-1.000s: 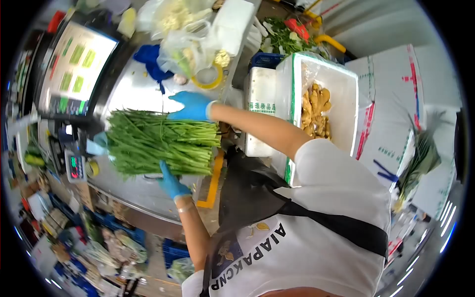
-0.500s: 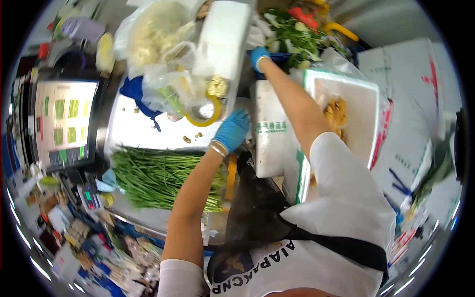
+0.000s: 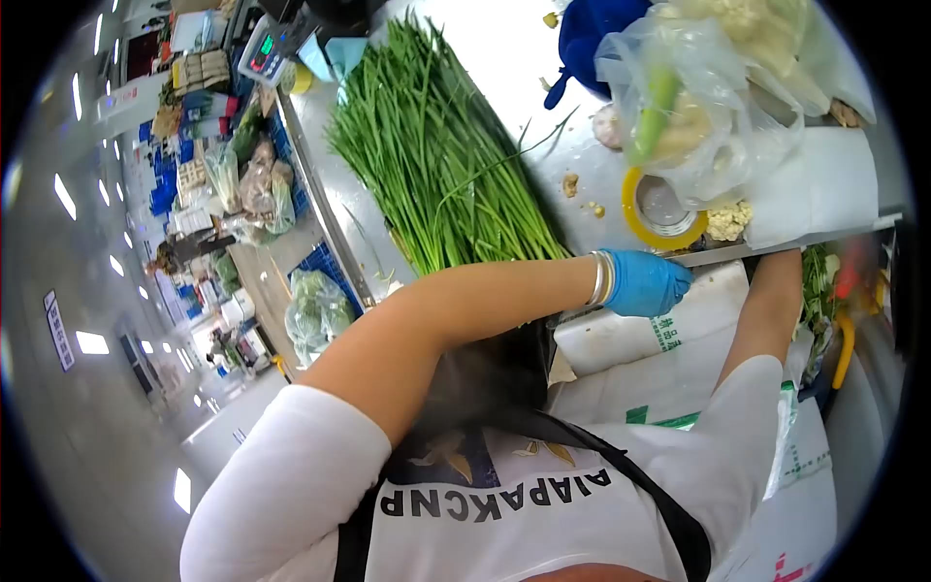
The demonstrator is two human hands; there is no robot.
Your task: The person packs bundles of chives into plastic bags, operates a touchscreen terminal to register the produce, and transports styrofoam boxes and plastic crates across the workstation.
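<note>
My left hand (image 3: 648, 283), in a blue glove with bangles at the wrist, is closed just off the near edge of the metal table (image 3: 364, 225). Nothing shows in its curled fingers. Close by on the table lies a roll of yellow tape (image 3: 667, 209). A big bundle of long green stalks (image 3: 441, 160) lies beyond my left forearm. My right forearm reaches down past the table's edge on the right, and the hand at its end is hidden.
Clear plastic bags (image 3: 679, 112) of vegetables, a blue cloth (image 3: 593, 39) and a white package (image 3: 819, 184) lie on the table. A scale (image 3: 267, 53) stands at its far left. Below the edge is a white foam box (image 3: 659, 325), with leafy greens (image 3: 817, 286) at the right.
The view has swung round. Both hands have left the green bundle; my left hand is now by the tape roll. My right hand, last seen near the greens crate, has gone out of sight.
</note>
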